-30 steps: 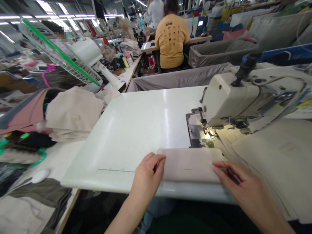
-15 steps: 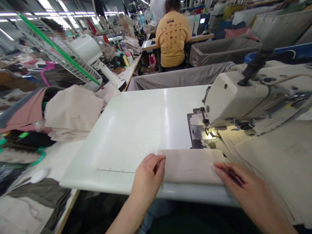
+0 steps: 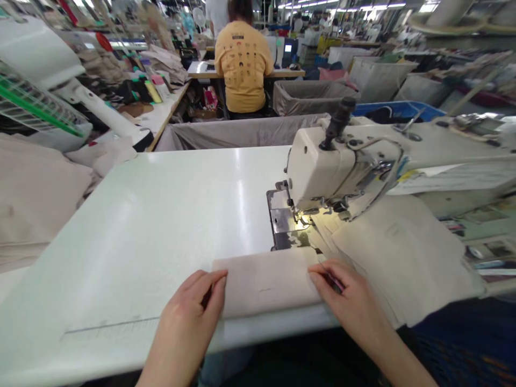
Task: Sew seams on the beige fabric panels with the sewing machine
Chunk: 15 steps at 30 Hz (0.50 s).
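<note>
A folded pale beige fabric piece [image 3: 268, 282] lies at the front edge of the white table, with a short slit-like line on its face. My left hand [image 3: 193, 306] pinches its left end between thumb and fingers. At the opposite end, my right hand [image 3: 350, 293] closes thumb and forefinger on the edge. A thin dark pointed tool [image 3: 332, 279] is tucked inside that hand; its kind is mostly hidden. Just beyond the fabric stands the sewing machine [image 3: 318, 166], its lit needle area [image 3: 302, 220] above a metal plate.
More beige fabric pieces [image 3: 403, 252] lie right of the needle, under the machine arm. A fabric stack [image 3: 36, 188] and a white fan [image 3: 40, 59] are at left. A cloth-lined bin [image 3: 242, 131] stands behind the table. A person in a yellow shirt [image 3: 244, 67] sits beyond.
My view has swung to the right, so the table, machine and hands appear farther left. Both hands keep their pinch on the fabric, which lies slightly more tilted in view.
</note>
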Motion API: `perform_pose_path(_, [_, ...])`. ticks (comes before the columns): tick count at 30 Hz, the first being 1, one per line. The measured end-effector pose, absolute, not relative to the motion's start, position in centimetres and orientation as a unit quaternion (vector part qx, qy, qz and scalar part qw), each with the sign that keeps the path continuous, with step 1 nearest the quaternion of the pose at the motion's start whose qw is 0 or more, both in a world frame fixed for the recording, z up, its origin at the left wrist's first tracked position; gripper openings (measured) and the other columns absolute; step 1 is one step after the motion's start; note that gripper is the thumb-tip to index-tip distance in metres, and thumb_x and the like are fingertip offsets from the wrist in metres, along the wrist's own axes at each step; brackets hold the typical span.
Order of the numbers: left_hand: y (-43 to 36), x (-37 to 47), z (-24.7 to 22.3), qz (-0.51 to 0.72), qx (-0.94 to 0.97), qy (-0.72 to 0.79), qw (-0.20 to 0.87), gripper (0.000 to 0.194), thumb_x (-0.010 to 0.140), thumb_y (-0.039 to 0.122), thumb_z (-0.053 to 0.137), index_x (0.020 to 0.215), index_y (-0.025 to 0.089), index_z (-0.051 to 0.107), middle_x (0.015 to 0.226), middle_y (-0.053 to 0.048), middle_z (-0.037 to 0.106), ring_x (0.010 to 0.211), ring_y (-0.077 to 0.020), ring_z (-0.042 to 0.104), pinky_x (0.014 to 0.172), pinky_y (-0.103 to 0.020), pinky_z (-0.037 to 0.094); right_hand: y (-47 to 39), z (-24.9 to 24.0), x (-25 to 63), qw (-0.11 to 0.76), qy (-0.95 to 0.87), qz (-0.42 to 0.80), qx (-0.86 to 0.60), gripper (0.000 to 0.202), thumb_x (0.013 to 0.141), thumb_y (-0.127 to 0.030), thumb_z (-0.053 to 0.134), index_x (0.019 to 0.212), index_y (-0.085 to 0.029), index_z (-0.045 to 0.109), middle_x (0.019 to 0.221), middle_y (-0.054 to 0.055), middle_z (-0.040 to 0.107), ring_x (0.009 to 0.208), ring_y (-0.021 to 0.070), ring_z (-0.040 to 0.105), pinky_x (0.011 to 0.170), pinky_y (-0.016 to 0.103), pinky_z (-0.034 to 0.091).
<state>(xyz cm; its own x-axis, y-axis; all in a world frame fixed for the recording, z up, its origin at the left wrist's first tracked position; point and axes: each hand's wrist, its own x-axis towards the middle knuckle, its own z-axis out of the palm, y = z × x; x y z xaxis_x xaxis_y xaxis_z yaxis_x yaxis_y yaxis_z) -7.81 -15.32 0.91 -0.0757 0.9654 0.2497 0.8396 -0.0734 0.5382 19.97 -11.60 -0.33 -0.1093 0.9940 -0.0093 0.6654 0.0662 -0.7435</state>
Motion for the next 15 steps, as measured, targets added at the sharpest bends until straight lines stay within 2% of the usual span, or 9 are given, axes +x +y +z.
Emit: perform_pose_path(15, [-15.18,-7.89,0.83,0.290,0.681,0.668,0.081,0.029,0.097,0.040,0.049,0.090,0.025,0.073,0.076,0.000,0.070,0.070,-0.0180,0.070,0.064,-0.027,0.058,-11.49,-0.43,20.07,0.255,-0.673,0.324,-0.614,0.028,0.097,-0.039,0.053,0.085,-0.022,0.070,0.084,0.002,0.071,0.081,0.0195,0.066,0.073,0.029,0.049])
